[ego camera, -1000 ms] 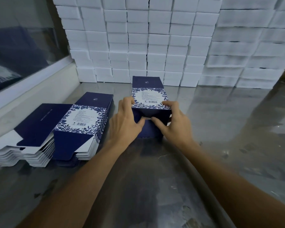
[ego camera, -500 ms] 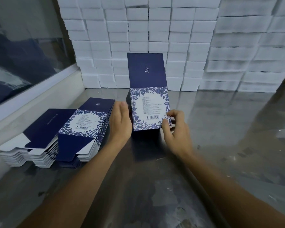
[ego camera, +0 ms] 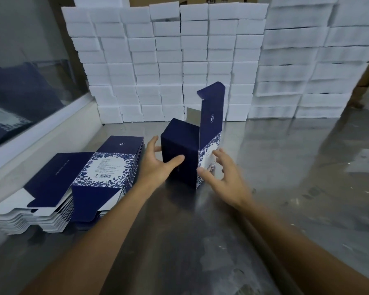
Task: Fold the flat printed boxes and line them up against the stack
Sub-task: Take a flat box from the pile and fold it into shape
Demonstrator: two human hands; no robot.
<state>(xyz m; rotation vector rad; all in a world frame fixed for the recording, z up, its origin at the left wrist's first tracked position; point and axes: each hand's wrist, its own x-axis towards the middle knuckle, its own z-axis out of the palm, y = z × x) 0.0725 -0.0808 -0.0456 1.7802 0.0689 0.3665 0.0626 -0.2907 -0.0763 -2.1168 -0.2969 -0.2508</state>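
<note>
One folded box (ego camera: 180, 155) stands upright on the metal desk (ego camera: 285, 167), near its middle, short of the white stack (ego camera: 168, 67) behind it; its top flap (ego camera: 212, 109) stands raised and open. The left hand (ego camera: 158, 165) rests against the dark blue side, thumb laid across the near face, fingers (ego camera: 152, 143) spread and reaching round the far edge, where their tips are hidden. The right hand (ego camera: 224, 173) is at the flower-printed face, fingers spread and relaxed, thumb touching the box's near corner; motion blur leaves it unclear whether the fingertips touch the print. To the left lies a pile of flat boxes (ego camera: 77, 179), well apart from the white stack. The small text and barcode on its top sheet cannot be read. The white stack is cut off at the top and right edges. A glass panel (ego camera: 26, 81) borders the desk on the left.
</note>
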